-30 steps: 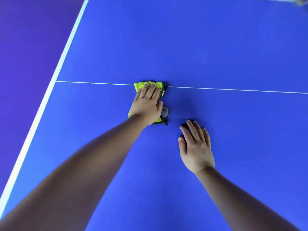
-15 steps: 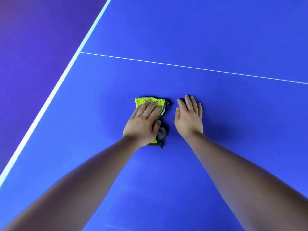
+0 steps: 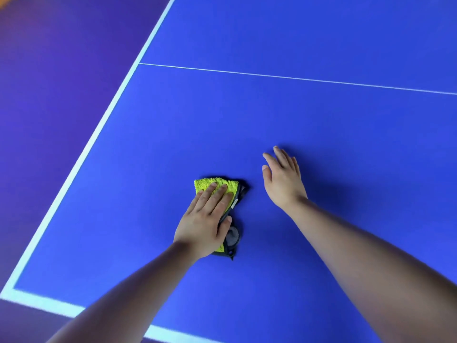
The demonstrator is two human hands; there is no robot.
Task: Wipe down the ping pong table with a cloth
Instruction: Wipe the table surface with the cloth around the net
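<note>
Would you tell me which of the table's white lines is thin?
The line crossing the table beyond the cloth; the side border and the near end border are broad bands.

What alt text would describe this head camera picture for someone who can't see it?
A left hand presses a folded yellow-green cloth flat on a blue ping pong table; the right hand, open, holds nothing beside it.

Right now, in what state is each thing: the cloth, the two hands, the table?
cloth: folded, yellow side up, flat on the table under the left hand.
left hand: fingers straight, pressing the cloth.
right hand: open, holds nothing; contact with the table unclear.
table: wet or dry, cannot tell.
</note>
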